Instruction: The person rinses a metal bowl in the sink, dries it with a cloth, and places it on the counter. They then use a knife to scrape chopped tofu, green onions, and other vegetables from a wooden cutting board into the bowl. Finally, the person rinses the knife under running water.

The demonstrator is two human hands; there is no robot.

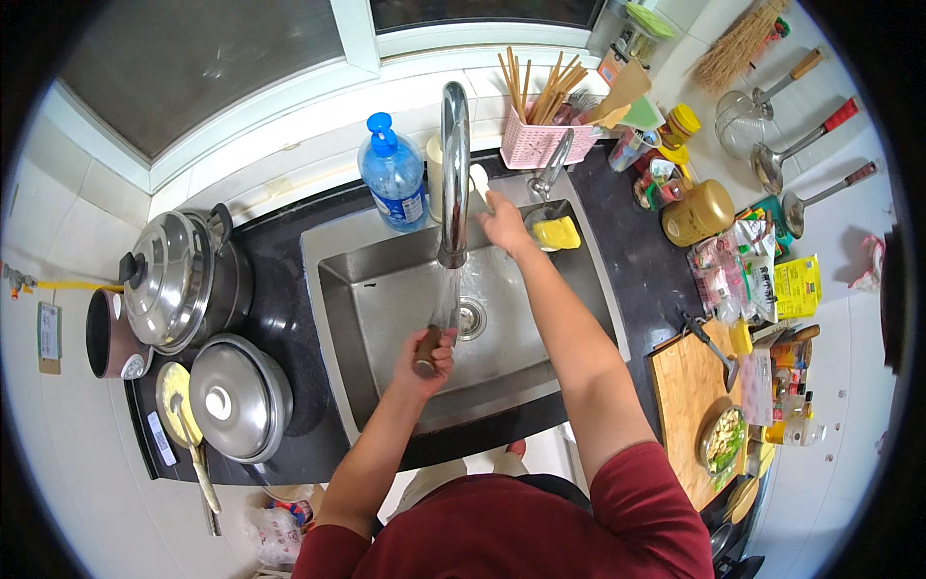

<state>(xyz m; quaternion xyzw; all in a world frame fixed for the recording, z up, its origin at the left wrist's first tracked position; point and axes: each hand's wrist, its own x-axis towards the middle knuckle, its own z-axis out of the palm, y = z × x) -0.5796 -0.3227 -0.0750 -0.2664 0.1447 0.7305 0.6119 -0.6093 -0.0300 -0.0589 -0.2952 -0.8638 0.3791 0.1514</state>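
Observation:
My left hand (pixel 424 365) is closed around the brown handle of what looks like a kitchen knife (pixel 425 353). It is held over the sink (pixel 386 338), below the tall chrome faucet (pixel 453 174). Its thin blade points away from me and blends with what looks like a stream of water, so its shape is hard to make out. At the sink's back rim, my right hand (pixel 503 224) reaches to the faucet lever (pixel 478 179), fingers closed at its near end. A yellow sponge (pixel 557 233) sits in the back right corner, beside my right wrist.
A blue pump bottle (pixel 393 179) and a pink utensil basket (pixel 545 140) stand behind the sink. Lidded pots (pixel 236 396) fill the left counter. At right are a cutting board (pixel 685 415), a bowl of chopped food (pixel 723 439), a gold-coloured jar (pixel 696 212) and hanging ladles (pixel 772 164).

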